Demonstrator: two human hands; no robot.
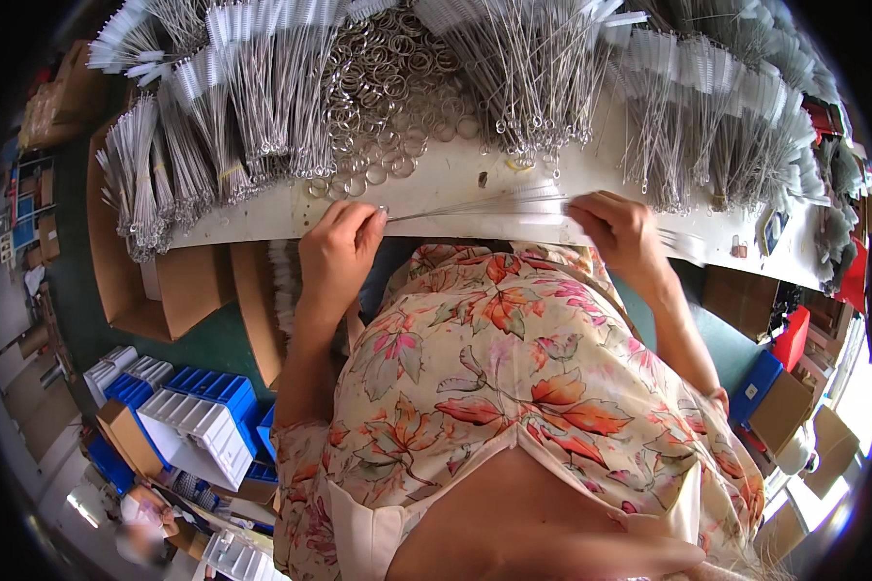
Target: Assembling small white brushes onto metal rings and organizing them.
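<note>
A few thin wire-handled straw brushes (475,207) stretch between my two hands, just over the near edge of the white table (441,174). My left hand (339,247) pinches their left ends between thumb and fingers. Closed around them further right is my right hand (628,228), partly smeared by motion. White bristles (683,244) show blurred past its right side. Behind the hands lies a heap of metal rings (383,92), with loose ones spread toward me. Brush bundles stand on both sides of the rings: a left group (281,107) and a middle group (533,92).
More brush bundles (712,126) cover the table's right side. Below its left edge is an open cardboard box (189,290). Blue and white plastic bins (199,421) are stacked at the lower left, near another person (145,523). A red bin (792,337) stands at the right.
</note>
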